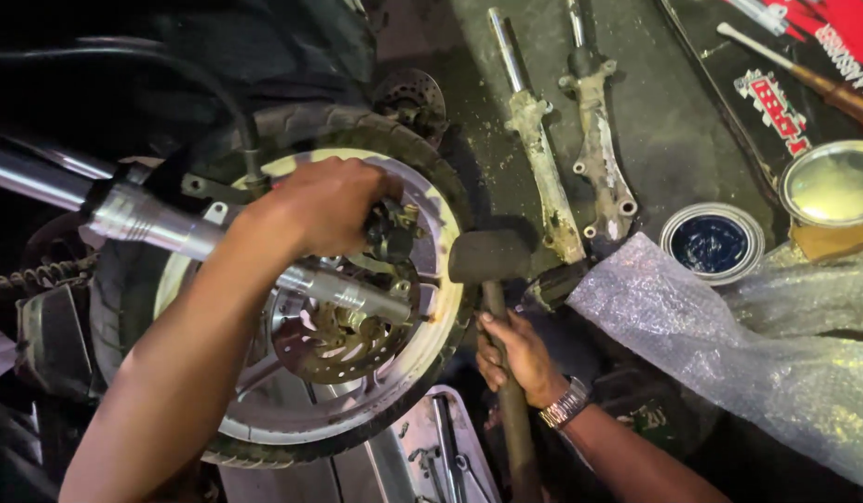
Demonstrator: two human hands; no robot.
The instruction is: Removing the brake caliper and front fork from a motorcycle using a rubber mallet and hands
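My left hand (324,203) grips a dark brake caliper (392,233) at the hub of a motorcycle front wheel (422,321) with a white rim and black tyre. A drilled brake disc (334,345) sits inside the rim, and a silver fork leg (161,224) crosses the wheel toward the axle. My right hand (517,356), a metal watch on its wrist, holds the wooden handle of a black rubber mallet (488,255). The mallet head hangs just right of the tyre.
Two corroded fork lower legs (543,158) lie on the concrete floor beyond the wheel. Bubble wrap (729,345) spreads at the right. An open tin of dark grease (711,244), a round metal lid (834,183) and a screwdriver (822,84) lie further right. A tool tray (445,452) sits below.
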